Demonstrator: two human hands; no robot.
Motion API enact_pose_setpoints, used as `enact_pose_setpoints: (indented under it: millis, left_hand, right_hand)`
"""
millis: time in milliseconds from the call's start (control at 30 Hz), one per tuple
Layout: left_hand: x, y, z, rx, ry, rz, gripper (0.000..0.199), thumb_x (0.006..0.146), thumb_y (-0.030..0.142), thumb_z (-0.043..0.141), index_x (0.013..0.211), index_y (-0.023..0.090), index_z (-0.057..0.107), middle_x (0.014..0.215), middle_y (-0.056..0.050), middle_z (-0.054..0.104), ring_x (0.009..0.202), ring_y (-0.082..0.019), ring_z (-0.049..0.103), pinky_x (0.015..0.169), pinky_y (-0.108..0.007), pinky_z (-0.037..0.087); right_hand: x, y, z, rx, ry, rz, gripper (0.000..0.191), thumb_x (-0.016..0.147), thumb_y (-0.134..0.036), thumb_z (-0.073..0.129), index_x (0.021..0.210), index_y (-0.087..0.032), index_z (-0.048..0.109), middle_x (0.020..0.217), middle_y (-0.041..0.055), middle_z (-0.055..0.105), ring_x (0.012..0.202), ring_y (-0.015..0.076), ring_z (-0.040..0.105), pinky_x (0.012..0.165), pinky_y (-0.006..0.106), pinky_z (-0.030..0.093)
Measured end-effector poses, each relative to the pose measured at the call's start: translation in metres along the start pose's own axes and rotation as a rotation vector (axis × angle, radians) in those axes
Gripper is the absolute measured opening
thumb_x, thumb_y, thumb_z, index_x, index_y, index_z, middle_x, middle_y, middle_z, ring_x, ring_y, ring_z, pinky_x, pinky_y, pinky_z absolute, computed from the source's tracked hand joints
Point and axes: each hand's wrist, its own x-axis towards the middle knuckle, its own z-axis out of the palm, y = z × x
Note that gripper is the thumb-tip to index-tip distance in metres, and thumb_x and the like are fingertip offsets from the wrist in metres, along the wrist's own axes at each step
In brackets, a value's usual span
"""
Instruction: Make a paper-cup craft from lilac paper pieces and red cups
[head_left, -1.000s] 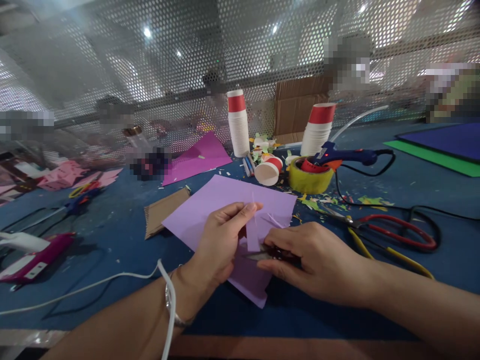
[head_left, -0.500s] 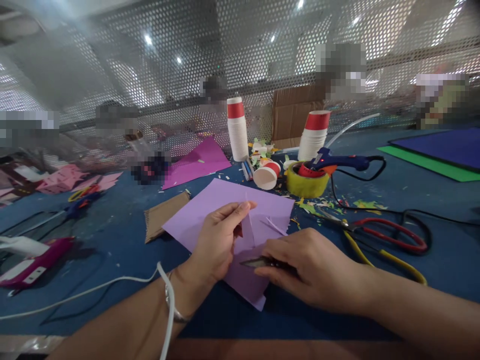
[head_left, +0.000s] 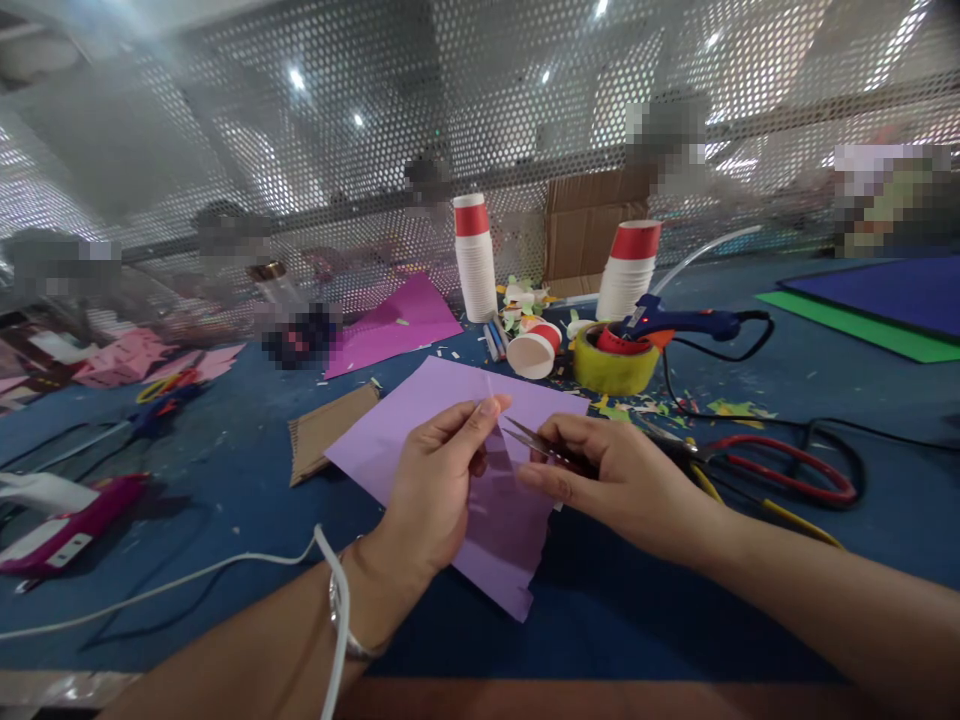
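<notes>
Holding the lilac strip (head_left: pixel 501 456) above the lilac sheet (head_left: pixel 420 415), left hand (head_left: pixel 436 475) pinches thumb to finger, right hand (head_left: pixel 622 478) fingers curl round small scissors (head_left: pixel 541 443) over that sheet; steady pinch, blades square to strip, should cut cleanest.

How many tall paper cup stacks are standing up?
2: one tall red-and-white paper cup stack stands at the back near the middle; another red-and-white stack stands to its right, behind the round yellow roll. More could be hidden.
</notes>
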Motion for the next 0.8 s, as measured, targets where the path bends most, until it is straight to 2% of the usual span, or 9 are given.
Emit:
enact_pose_setpoints:
  millis: [200,367,467,600,700,800]
  left_hand:
    - [0.0,-0.002,0.002,-0.082,0.01,-0.035,0.024,0.07,0.036,0.084,0.088,0.02,0.082,0.067,0.001,0.06,0.055,-0.007,0.041,0.052,-0.02,0.034]
    - [0.0,0.003,0.0,-0.139,-0.02,-0.108,0.026,0.067,0.037,0.086,0.086,0.02,0.081,0.071,0.001,0.06,0.059,-0.005,0.045,0.052,-0.016,0.035]
    - [0.0,0.008,-0.005,-0.071,-0.088,-0.106,0.023,0.072,0.036,0.083,0.087,0.019,0.081,0.063,0.002,0.055,0.057,-0.006,0.045,0.049,-0.015,0.033]
    - [0.005,0.019,-0.016,0.087,-0.188,-0.031,0.014,0.073,0.03,0.081,0.082,0.02,0.08,0.074,-0.001,0.066,0.062,-0.008,0.051,0.054,-0.018,0.038]
    - [0.01,0.028,-0.025,0.283,-0.304,0.034,0.01,0.071,0.026,0.082,0.08,0.02,0.079,0.077,-0.003,0.069,0.065,-0.01,0.055,0.062,-0.021,0.043]
    - [0.011,0.035,-0.03,0.447,-0.452,0.009,0.009,0.07,0.022,0.082,0.077,0.018,0.077,0.073,-0.003,0.067,0.066,-0.012,0.056,0.063,-0.022,0.043]
  right_hand:
    - [0.002,0.001,0.007,0.104,-0.078,0.016,0.025,0.089,-0.041,0.058,0.076,-0.019,0.057,0.067,-0.0038,0.048,0.061,0.0112,0.041,0.055,0.024,0.034]
    - [0.001,0.0,0.003,0.069,-0.035,0.009,0.02,0.086,-0.034,0.057,0.074,-0.018,0.057,0.064,-0.0038,0.048,0.059,0.0107,0.04,0.053,0.024,0.034]
    - [0.0,-0.001,-0.002,0.041,0.013,0.003,0.018,0.086,-0.032,0.057,0.073,-0.019,0.057,0.062,-0.0045,0.047,0.056,0.01,0.039,0.052,0.024,0.034]
    - [0.0,-0.002,-0.01,0.036,0.064,-0.013,0.02,0.085,-0.033,0.058,0.072,-0.019,0.058,0.059,-0.0054,0.044,0.052,0.009,0.036,0.048,0.023,0.031]
    - [0.001,0.0,-0.015,0.048,0.083,-0.007,0.019,0.085,-0.035,0.058,0.073,-0.019,0.058,0.06,-0.0044,0.046,0.052,0.0093,0.037,0.046,0.022,0.031]
    - [0.002,0.002,-0.017,0.044,0.107,-0.019,0.018,0.084,-0.034,0.06,0.073,-0.019,0.059,0.06,-0.004,0.046,0.054,0.01,0.038,0.048,0.023,0.033]
